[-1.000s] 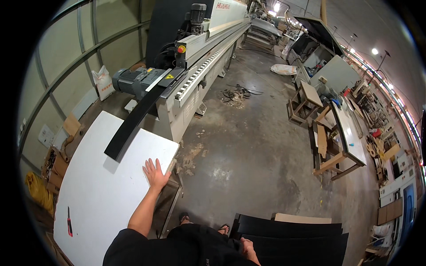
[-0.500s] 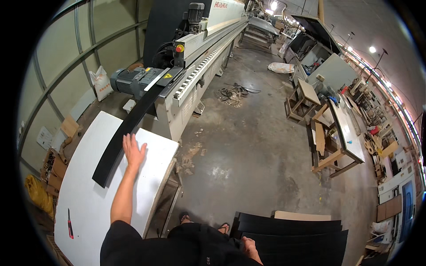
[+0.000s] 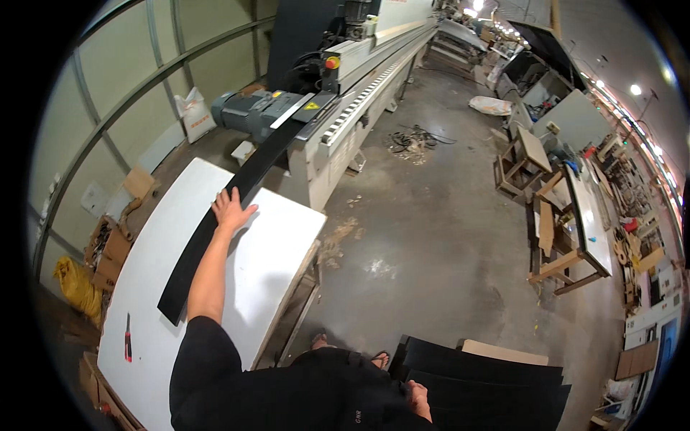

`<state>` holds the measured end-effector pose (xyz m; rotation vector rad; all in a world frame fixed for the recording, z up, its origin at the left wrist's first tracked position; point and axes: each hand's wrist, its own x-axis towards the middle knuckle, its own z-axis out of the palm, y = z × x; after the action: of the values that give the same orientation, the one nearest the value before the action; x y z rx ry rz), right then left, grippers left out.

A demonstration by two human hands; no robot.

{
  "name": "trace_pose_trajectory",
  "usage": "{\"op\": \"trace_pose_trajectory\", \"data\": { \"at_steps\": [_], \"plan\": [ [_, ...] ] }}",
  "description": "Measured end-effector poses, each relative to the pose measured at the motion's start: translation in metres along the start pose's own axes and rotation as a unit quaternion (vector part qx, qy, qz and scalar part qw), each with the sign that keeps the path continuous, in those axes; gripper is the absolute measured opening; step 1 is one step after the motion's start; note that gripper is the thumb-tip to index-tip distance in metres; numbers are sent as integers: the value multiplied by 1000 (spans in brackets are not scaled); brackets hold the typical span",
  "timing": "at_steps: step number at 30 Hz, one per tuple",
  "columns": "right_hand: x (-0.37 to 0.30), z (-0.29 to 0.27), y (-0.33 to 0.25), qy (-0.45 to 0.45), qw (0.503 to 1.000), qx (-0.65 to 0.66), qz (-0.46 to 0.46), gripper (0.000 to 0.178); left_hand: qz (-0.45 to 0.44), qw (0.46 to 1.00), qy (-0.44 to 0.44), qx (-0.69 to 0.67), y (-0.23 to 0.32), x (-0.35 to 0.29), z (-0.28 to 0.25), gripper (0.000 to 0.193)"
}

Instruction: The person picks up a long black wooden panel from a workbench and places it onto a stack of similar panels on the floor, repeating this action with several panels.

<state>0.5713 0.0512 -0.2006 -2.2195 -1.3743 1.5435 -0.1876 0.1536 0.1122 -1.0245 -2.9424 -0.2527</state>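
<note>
My left hand (image 3: 231, 210) lies with spread fingers over the right edge of a long black board (image 3: 205, 248), about midway along the white tabletop (image 3: 280, 237). The board's far part is at the end of a long grey machine (image 3: 302, 161); its near end rests over the tabletop. My right hand (image 3: 418, 396) hangs low at my right side, close to a stack of black panels (image 3: 489, 381). Its fingers are mostly hidden, and I cannot make out anything in it. A red and black utility knife (image 3: 128, 339) lies on the tabletop's near left.
A grey motor (image 3: 255, 113) and a red stop button (image 3: 331, 63) are on the machine. Dark scraps (image 3: 417, 142) lie on the concrete floor. A wooden stool (image 3: 523, 159) and a white-topped workbench (image 3: 589, 215) stand at right. A yellow bag (image 3: 77, 287) sits at far left.
The black board has slid nearer to me along the tabletop. My left hand has moved slightly forward, its fingers over the board. The whole view has shifted; my right hand stays low.
</note>
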Motion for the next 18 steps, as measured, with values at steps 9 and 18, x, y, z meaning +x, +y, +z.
{"op": "trace_pose_trajectory", "data": {
  "at_steps": [9, 18],
  "plan": [
    [-2, -7, 12, 19, 998, 16, -62, 32, -4, 1000, -25, -12, -1, 17, 0, 95],
    [-34, 4, -11, 30, 995, 63, -71, 35, -30, 999, -22, -33, -14, 28, 3, 98]
  ]
}}
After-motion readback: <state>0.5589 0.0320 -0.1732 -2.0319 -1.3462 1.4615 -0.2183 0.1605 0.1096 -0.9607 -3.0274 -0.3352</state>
